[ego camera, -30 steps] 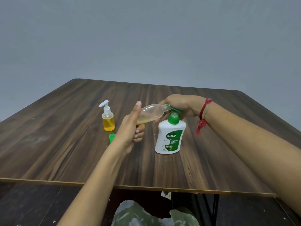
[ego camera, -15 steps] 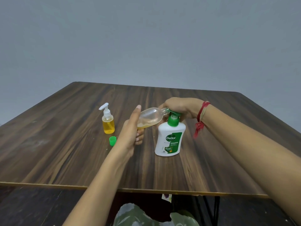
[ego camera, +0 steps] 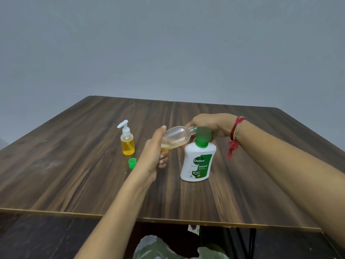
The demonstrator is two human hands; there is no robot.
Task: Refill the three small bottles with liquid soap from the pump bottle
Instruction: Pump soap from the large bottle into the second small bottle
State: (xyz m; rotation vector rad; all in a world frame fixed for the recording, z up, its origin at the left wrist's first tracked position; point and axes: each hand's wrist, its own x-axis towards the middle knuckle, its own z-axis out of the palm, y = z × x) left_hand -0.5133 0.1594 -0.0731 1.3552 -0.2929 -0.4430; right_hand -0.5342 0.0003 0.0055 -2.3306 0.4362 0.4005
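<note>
My left hand (ego camera: 153,153) grips a small clear bottle (ego camera: 177,136), tilted almost flat, with a little yellow soap pooled in its lower side. Its open neck points right, at the green pump head of the white pump bottle (ego camera: 198,163), which stands upright on the table. My right hand (ego camera: 211,125) lies over that pump head and covers the spout. A second small bottle (ego camera: 127,142) with a white pump top, filled with yellow soap, stands to the left. A loose green cap (ego camera: 132,163) lies on the table near my left wrist.
The dark wooden table (ego camera: 74,174) reaches to a grey wall behind. Its near edge runs across the lower part of the view, with my lap below it. A red thread is tied around my right wrist (ego camera: 235,131).
The view has shifted slightly. The pump head looks blurred under my right hand, so it is moving. The clear bottle stays held at the spout.
</note>
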